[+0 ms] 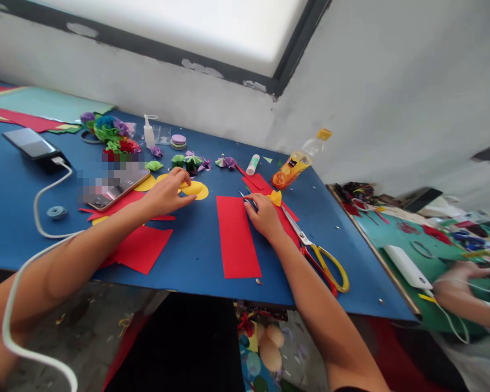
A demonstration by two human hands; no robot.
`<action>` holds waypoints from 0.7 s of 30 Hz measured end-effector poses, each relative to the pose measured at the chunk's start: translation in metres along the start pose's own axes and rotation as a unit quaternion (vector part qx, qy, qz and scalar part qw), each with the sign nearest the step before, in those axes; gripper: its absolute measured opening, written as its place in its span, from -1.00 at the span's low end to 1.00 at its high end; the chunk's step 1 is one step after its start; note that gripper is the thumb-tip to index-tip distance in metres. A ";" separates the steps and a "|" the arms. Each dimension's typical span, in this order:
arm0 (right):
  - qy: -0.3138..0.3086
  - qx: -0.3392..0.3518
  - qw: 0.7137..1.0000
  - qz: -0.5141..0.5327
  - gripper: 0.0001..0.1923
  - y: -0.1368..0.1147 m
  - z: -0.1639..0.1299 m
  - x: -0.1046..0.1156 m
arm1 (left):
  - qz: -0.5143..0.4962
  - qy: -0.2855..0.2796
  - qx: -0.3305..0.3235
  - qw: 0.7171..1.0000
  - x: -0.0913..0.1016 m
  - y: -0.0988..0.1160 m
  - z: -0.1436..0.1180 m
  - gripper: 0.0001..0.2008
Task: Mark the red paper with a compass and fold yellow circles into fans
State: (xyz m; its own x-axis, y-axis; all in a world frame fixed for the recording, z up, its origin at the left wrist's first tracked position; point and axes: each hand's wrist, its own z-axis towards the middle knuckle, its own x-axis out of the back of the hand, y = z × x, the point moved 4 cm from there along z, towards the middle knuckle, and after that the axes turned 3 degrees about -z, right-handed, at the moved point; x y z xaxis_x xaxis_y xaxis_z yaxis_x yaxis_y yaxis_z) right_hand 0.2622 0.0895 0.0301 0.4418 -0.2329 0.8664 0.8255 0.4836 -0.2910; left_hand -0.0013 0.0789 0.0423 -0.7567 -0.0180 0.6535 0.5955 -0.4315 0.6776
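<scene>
My left hand (168,191) rests on the blue table (196,256) with its fingertips on a yellow paper circle (195,189). My right hand (262,213) lies at the top right corner of a red paper strip (236,238) and pinches a thin dark pen-like tool (247,199). A small yellow paper piece (276,197) sits just right of that hand. Yellow-handled scissors (319,252) lie beside my right forearm, on more red paper.
A phone (115,186) lies left of my left hand; another phone (31,145) with a white cable (44,218) sits far left. Folded paper flowers (111,133), glue stick (252,164), glue bottle (148,133) and juice bottle (297,162) line the back. Another person's hand (457,283) works at the right.
</scene>
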 end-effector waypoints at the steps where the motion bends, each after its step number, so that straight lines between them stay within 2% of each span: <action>1: -0.002 0.007 1.000 0.010 -0.71 -0.007 -0.002 0.000 | -0.046 -0.016 0.000 0.999 -0.005 0.003 -0.001 -0.67; 3: -0.017 0.029 0.998 0.044 -0.58 -0.025 -0.007 -0.002 | -0.116 -0.051 -0.001 0.992 -0.016 0.010 -0.006 -0.64; 6: -0.052 0.071 0.986 0.144 -0.42 -0.049 -0.014 -0.009 | -0.164 -0.093 -0.006 0.982 -0.031 0.020 -0.013 -0.64; 8: -0.064 0.085 0.972 0.211 -0.50 -0.058 -0.017 -0.013 | -0.188 -0.111 -0.006 0.976 -0.038 0.023 -0.016 -0.65; 11: -0.070 0.094 0.959 0.257 -0.69 -0.061 -0.019 -0.018 | -0.212 -0.133 0.007 0.968 -0.042 0.024 -0.019 -0.64; 16: -0.058 0.096 0.955 0.276 -0.80 -0.058 -0.017 -0.018 | -0.221 -0.175 0.031 0.959 -0.045 0.027 -0.021 -0.63; 21: -0.033 0.087 0.962 0.255 -0.87 -0.062 -0.017 -0.013 | -0.181 -0.201 0.041 0.962 -0.045 0.036 -0.026 -0.54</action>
State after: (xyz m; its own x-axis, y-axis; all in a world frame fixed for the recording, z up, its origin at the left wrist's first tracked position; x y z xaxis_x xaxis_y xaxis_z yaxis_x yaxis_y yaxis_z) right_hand 0.2117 0.0478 0.0300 0.7461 0.1243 0.6541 0.4332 0.6555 -0.6186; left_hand 0.0470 0.0408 0.0283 -0.7632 0.4768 0.4361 0.3447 -0.2703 0.8989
